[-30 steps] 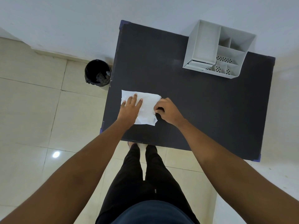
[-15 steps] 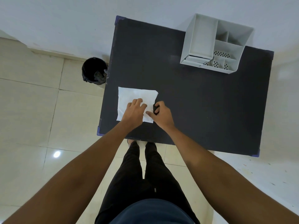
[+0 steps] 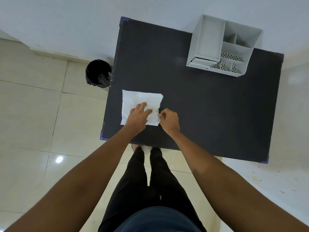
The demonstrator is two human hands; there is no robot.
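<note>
Pressing on a white sheet (image 3: 142, 99), the left hand (image 3: 138, 117) covers the sheet's 6 o'clock part. Its grip is wide, the fingers laid loosely on top and curled round nothing. The right hand (image 3: 168, 120) sits just beside it at the sheet's 4 o'clock edge. That grip is narrow, with thumb and fingertips pinching the sheet's border while the other fingers stay curled in. The white sheet lies flat and lightly creased on the dark bench (image 3: 200, 106), at about 8 o'clock of the benchtop and near its left and near edges. Its 12 o'clock half is uncovered, and its 1 o'clock corner looks slightly ragged. A white organiser (image 3: 207, 41) stands at 1 o'clock on the bench, well apart from both hands. It has one tall compartment on its left and several smaller ones on its right, some with perforated bottoms. A black bin (image 3: 98, 73) stands on the tiled floor (image 3: 33, 114) at 10 o'clock, just beside the bench's left edge, with something dark and crumpled inside. Both forearms reach in from 6 o'clock, bare.
</note>
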